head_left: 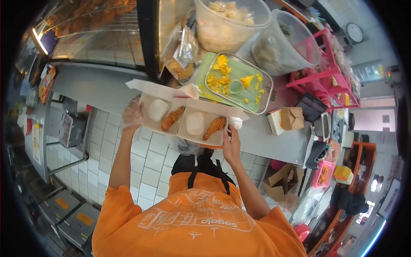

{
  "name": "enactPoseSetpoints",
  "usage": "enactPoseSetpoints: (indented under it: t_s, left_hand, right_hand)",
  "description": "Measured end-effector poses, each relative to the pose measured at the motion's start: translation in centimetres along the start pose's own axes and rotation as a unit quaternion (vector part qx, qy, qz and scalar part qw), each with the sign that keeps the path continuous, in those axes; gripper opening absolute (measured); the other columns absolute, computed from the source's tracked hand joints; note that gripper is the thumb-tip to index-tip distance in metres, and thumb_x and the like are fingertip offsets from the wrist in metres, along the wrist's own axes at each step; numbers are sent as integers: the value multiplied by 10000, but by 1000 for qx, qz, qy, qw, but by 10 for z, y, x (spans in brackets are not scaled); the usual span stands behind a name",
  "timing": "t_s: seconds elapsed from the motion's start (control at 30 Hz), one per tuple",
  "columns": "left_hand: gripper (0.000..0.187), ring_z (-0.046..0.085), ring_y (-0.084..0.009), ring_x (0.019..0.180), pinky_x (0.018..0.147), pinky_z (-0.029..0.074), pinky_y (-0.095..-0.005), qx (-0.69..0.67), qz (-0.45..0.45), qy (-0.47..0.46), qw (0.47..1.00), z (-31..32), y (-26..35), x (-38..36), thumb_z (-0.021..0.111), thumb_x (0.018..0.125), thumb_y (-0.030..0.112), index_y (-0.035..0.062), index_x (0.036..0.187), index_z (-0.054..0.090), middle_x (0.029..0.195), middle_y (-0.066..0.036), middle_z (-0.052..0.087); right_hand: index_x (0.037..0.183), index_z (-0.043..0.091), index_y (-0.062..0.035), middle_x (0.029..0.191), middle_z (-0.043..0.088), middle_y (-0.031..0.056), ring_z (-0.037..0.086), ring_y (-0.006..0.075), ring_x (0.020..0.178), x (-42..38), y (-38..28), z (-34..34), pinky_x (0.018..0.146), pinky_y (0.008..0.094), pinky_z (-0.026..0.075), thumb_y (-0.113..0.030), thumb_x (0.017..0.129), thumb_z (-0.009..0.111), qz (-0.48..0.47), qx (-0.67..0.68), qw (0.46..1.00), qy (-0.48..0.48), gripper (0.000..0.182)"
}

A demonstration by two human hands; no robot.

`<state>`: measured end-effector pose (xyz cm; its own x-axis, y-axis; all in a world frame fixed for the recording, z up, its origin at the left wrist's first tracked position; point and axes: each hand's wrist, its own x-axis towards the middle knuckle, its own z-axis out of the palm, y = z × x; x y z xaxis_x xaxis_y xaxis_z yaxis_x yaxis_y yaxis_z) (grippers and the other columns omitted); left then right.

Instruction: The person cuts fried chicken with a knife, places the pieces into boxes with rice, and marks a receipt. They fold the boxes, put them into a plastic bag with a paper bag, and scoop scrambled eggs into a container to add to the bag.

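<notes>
Two open paper boxes stand side by side at the counter's front edge. The left box (150, 124) and the right box (188, 136) each hold a white wrapped lump and a piece of fried chicken (173, 118). My left hand (133, 114), in a clear plastic glove, grips the left end of the left box. My right hand (231, 144), which looks bare, has its fingers closed on the right side of the right box, beside a small white item (235, 123). Behind the boxes lies a green tray (203, 81) with yellow scraps.
Behind the tray are two clear tubs (233, 36) and a bagged item (180, 55). A glass display case (98, 34) is at upper left. Pink racks (321, 73) and small boxes (292, 118) stand right. An open carton (282, 182) sits below.
</notes>
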<state>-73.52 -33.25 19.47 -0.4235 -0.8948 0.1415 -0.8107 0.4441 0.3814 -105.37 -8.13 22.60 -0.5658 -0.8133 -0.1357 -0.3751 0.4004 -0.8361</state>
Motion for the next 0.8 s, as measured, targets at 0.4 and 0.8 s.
enactPoseSetpoints:
  t_s: [0.4, 0.8]
  left_hand:
    - [238, 656, -425, 821, 700, 535, -504, -13, -19, 0, 1000, 50, 93, -36, 521, 985, 188, 40, 1167, 559, 953, -229, 637]
    - [378, 651, -431, 935, 754, 547, -496, -87, 15, 19, 996, 92, 231, -48, 549, 954, 222, -6, 1256, 545, 1006, -267, 651]
  right_hand:
    - [1319, 519, 36, 1202, 624, 212, 615, 300, 1065, -14, 62, -37, 969, 373, 456, -282, 1076, 408, 54, -63, 979, 188, 415]
    - [1209, 587, 10, 1084, 669, 222, 637, 394, 1007, -12, 149, -181, 917, 429, 477, -254, 1047, 427, 135, -135, 964, 183, 349]
